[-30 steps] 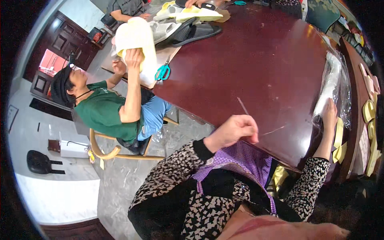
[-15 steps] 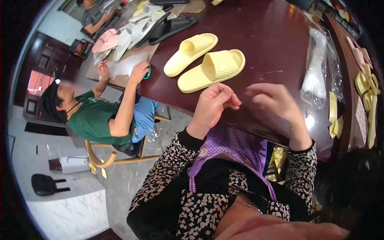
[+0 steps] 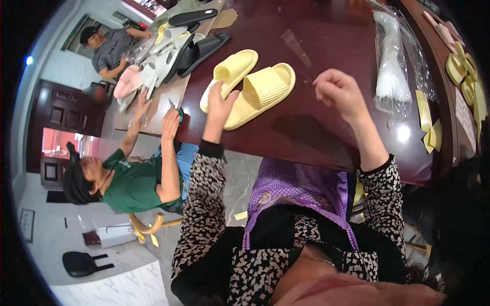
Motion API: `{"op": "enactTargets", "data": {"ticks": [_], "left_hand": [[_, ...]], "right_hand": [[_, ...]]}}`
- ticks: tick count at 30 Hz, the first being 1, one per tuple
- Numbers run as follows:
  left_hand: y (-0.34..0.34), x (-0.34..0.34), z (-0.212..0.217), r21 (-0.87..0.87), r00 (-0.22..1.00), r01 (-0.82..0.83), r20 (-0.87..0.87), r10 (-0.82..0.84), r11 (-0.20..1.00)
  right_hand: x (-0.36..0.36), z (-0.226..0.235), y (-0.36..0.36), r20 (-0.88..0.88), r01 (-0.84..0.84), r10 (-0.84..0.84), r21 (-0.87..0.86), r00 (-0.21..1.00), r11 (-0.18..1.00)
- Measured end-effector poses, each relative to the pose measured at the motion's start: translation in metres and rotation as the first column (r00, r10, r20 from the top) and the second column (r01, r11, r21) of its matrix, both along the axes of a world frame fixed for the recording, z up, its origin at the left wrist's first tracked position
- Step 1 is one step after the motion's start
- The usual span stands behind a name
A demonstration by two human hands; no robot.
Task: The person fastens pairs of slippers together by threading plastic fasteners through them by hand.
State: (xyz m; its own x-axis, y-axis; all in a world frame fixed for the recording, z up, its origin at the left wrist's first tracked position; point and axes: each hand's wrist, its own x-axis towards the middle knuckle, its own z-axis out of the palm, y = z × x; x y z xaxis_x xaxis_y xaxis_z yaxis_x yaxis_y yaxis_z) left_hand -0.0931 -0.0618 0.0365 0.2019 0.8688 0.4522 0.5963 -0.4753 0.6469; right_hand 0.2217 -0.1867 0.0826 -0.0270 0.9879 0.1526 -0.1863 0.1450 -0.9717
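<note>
A pair of pale yellow ribbed slide slippers lies side by side on the dark red table: the left slipper [image 3: 244, 59] and the right slipper [image 3: 278, 84]. At their near ends, over the gap between them, is my left hand [image 3: 219, 113]. Its thumb stands apart from the fingers, and it covers part of the left slipper; whether it touches either one I cannot tell. My right hand [image 3: 343, 96] hovers over the table to the right of the pair. Its fingers are curled in together, and anything between them is hidden or too small to make out.
At right, a clear plastic bundle [image 3: 392, 66] with white contents lies near yellow strips [image 3: 429, 125] and more slippers [image 3: 462, 76]. Assorted slippers [image 3: 176, 56] are heaped far left. A co-worker in green [image 3: 135, 186] sits left, holding green-handled scissors [image 3: 179, 115]; another person [image 3: 109, 53] sits farther back.
My hands have moved apart: the left went left and forward to the slippers' near ends, the right rose slightly forward. The view has shifted too. The co-worker's near hand now shows scissors more plainly.
</note>
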Motion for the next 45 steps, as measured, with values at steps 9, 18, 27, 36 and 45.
{"op": "enactTargets", "data": {"ticks": [9,18,27,36,45], "left_hand": [[0.046,0.051,0.005,-0.278,0.895,0.062,-0.41,-0.177,0.959],[0.014,0.15,0.0,-0.175,0.872,0.226,-0.402,-0.279,0.958],[-0.019,0.176,0.013,-0.169,0.92,0.364,-0.088,-0.381,0.916],[-0.05,0.176,0.045,0.205,0.897,0.417,0.062,-0.437,0.886],[-0.063,0.147,0.037,0.299,0.854,0.497,0.001,-0.521,0.815]], "right_hand": [[0.048,-0.011,0.017,-0.393,0.178,-0.14,0.061,0.909,0.982],[0.065,-0.016,0.019,-0.488,0.053,0.082,0.257,0.869,0.965],[0.07,-0.015,0.016,-0.519,-0.136,0.346,0.399,0.782,0.907],[0.053,-0.019,0.016,-0.453,-0.28,0.371,0.258,0.81,0.925],[0.043,-0.015,-0.004,-0.584,-0.185,0.161,0.02,0.795,0.983]]}}
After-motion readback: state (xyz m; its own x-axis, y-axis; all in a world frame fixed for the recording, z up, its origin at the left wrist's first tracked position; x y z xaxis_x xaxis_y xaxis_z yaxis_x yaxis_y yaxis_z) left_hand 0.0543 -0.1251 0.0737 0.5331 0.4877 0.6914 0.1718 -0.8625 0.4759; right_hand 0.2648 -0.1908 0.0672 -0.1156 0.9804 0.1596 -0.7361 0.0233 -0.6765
